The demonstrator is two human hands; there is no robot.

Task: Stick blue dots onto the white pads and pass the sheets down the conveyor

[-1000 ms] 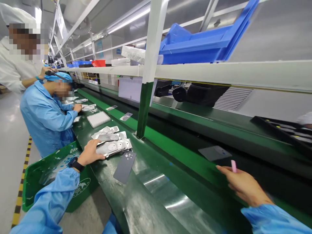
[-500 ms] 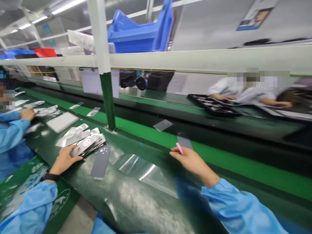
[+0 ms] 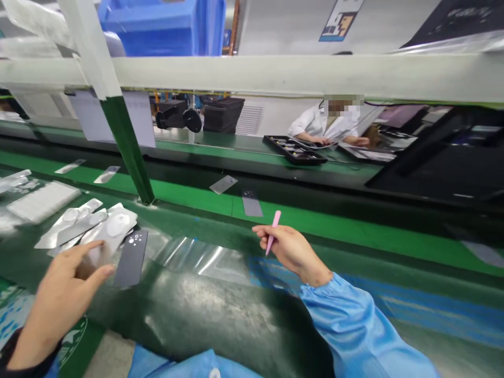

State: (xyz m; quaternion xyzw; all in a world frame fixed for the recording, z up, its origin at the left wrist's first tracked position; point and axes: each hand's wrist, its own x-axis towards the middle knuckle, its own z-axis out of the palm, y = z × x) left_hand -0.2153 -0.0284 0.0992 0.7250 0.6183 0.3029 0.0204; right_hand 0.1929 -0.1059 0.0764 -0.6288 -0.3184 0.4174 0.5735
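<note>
My left hand (image 3: 65, 289) is open, thumb and fingers apart, at the near end of a pile of pale, film-like sheets (image 3: 116, 223) with round camera-shaped marks. Its fingertips overlap the pile's near edge; whether they touch it I cannot tell. Just right of that pile, a dark grey phone back panel (image 3: 132, 260) with several small holes lies flat on the bench. My right hand (image 3: 293, 249) is closed around a slim pink tapered tool (image 3: 272, 233), its narrow end pointing down, above the bench. Another grey panel (image 3: 252, 203) lies beyond that hand on the green belt.
A clear plastic film (image 3: 205, 257) covers the bench between my hands. Several panels lie along the green belt (image 3: 189, 194). A white block (image 3: 44, 201) stands at left, near a green-and-white post (image 3: 126, 139). Across the line, a person in white (image 3: 326, 126) works by a black tray (image 3: 293, 149).
My view has swung right. My left hand has drawn back from the pile with its fingers spread. My right hand still holds the pink tool, now turned tip down.
</note>
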